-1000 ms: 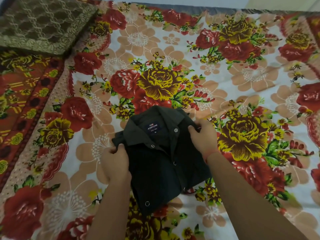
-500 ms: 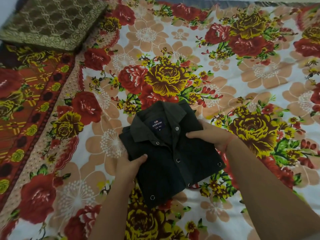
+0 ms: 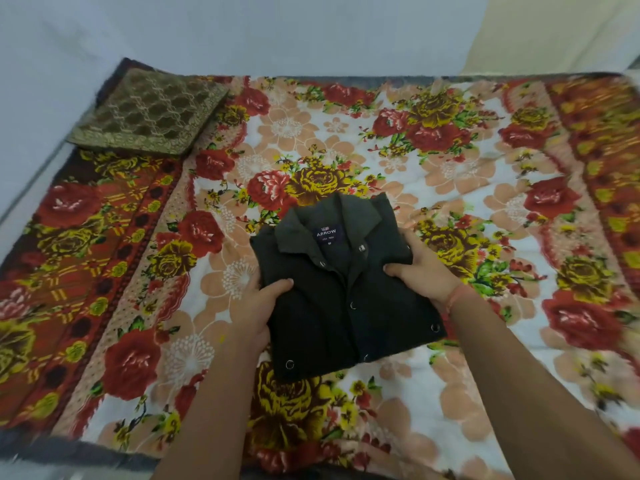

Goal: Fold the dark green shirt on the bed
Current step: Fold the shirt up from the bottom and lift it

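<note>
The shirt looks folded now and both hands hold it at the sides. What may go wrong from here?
1. The left hand and the right hand grip the dark green shirt only at its sides, nearer the collar; no hand holds the lower edge, so the layers may sag open if it is lifted.
2. The lower snaps look unfastened, so the front could gape and spoil the fold.

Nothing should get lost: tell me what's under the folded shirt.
Floral bedspread surrounds the dark green shirt; what lies beneath is covered. Left hand and right hand grip its sides.
</note>
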